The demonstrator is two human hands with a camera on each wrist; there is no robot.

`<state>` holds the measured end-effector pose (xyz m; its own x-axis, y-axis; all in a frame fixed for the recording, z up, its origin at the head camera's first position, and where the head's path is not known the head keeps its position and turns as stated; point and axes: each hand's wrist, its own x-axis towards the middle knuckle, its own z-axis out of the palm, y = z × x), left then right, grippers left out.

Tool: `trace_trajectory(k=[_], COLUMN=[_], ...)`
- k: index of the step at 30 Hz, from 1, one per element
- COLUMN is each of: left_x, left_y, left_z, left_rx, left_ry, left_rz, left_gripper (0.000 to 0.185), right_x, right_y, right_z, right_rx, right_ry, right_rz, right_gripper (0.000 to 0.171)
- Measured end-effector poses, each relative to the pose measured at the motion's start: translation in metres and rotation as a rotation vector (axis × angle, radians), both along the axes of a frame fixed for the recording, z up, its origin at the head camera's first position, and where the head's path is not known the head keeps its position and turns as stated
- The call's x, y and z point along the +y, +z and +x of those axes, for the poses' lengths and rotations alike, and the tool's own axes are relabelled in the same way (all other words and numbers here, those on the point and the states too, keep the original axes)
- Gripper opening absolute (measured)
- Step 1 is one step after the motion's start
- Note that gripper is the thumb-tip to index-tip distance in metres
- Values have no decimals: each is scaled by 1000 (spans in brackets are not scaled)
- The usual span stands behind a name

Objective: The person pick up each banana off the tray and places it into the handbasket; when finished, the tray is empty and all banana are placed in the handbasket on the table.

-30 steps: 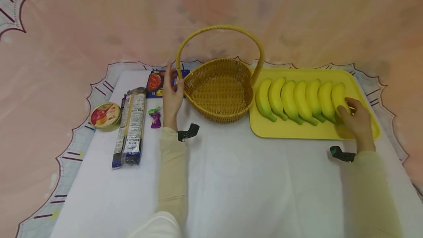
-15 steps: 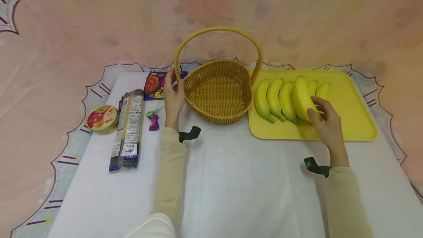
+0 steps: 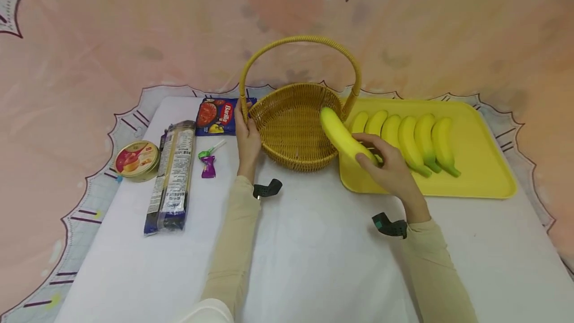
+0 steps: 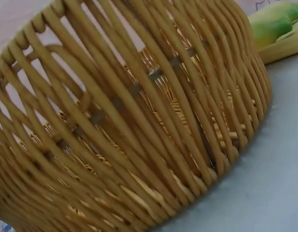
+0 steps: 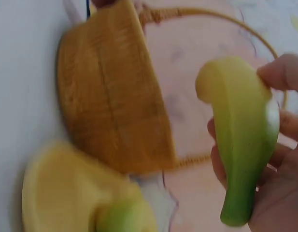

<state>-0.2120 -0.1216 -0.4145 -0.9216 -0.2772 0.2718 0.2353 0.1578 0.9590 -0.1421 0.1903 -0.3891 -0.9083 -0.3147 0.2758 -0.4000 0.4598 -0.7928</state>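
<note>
My right hand [image 3: 389,168] grips a yellow banana [image 3: 342,136] and holds it up over the right side of the wicker basket [image 3: 298,158]. In the right wrist view the banana [image 5: 240,135] lies between thumb and fingers, its green end down by the palm. My left hand [image 3: 248,143] holds the basket at its left end, by the foot of the tall arched handle. Only the woven wall [image 4: 139,106] of the basket fills the left wrist view; the hand is hidden there. Several more bananas [image 3: 408,138] lie in a row on the yellow tray [image 3: 486,163].
Left of the basket lie a blue Barilla packet [image 3: 217,116], a lollipop [image 3: 207,153] and a purple wrapped candy [image 3: 208,167]. A long plastic-wrapped pack [image 3: 172,178] and a round tin [image 3: 137,160] stand farther left on the white table [image 3: 314,243].
The right hand lifted the rightmost banana off the tray and carried it left to the basket's edge. The left hand stays at the basket, shifted slightly right.
</note>
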Motion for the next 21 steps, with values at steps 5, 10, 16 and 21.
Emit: trace_trajectory(k=[5,10,16,21], left_x=[-4,-9,-12,-10], left_y=[-8,-7,10,27], left_z=[-2,-2,4,1], left_rx=[33,60,84,109], left_ry=[-13,9,32,-27], left_rz=[38,15,-9,18], left_gripper=[54,44,41,43], right_x=[-47,-92,-133,-147], right_y=[3,5,-8,-13], right_z=[-20,-45,-72,-77], right_rx=[8,-61,-139,-196], right_ry=[36,98,227,299], right_rz=[52,177,299,400], right_gripper=[42,43,42,44])
